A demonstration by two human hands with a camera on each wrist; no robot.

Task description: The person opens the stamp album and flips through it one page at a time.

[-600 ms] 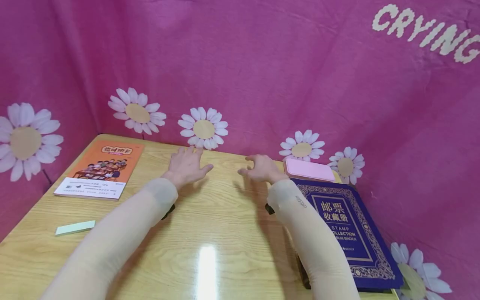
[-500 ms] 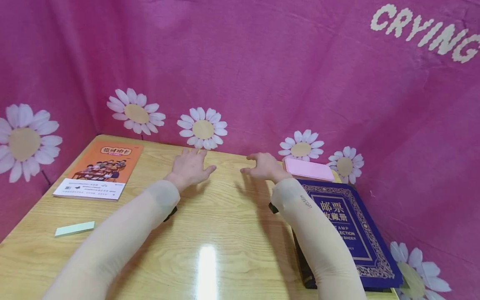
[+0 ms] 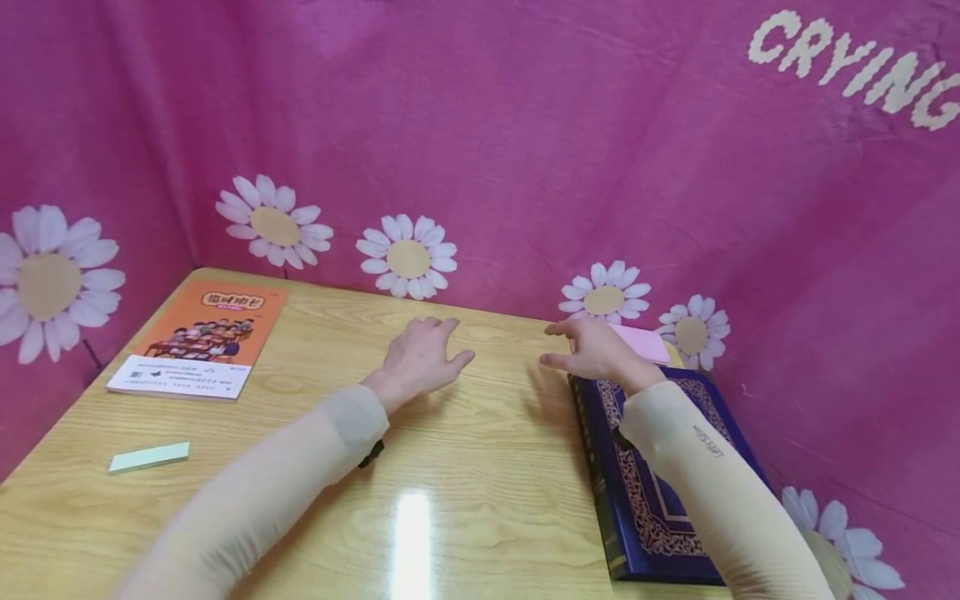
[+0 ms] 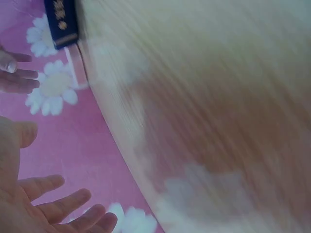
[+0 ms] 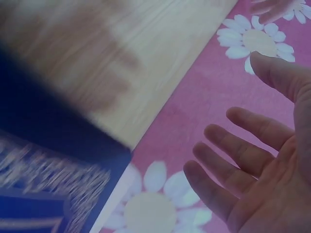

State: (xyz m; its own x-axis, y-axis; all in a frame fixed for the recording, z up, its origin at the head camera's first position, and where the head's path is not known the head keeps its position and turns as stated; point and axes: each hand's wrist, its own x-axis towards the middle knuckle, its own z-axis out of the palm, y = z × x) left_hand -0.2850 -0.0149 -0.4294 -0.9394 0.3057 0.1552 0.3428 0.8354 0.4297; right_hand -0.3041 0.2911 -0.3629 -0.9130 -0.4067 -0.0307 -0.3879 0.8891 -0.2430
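Above the wooden table point(image 3: 480, 467) both hands hover with spread fingers and hold nothing. The left hand point(image 3: 420, 358) is over the middle of the table, its thumb pointing right. Farther right, the right hand point(image 3: 596, 350) is above the far left corner of a dark blue stamp album point(image 3: 624, 500) with a gold ornate border. That hand and its sleeve cover part of the album and of a pink rectangular case point(image 3: 647, 343) behind it. In the right wrist view the fingers point(image 5: 238, 150) are apart from the album point(image 5: 48, 107).
An orange booklet point(image 3: 217, 325) with a white lower band lies at the far left. Nearer on that side is a pale green bar point(image 3: 150, 457). A pink curtain point(image 3: 480, 150) with daisies stands along the table's far, left and right edges.
Both hands have moved to the right and slightly nearer, the right one farther. The right sleeve now lies across more of the stamp album. Booklet and green bar have stayed put.
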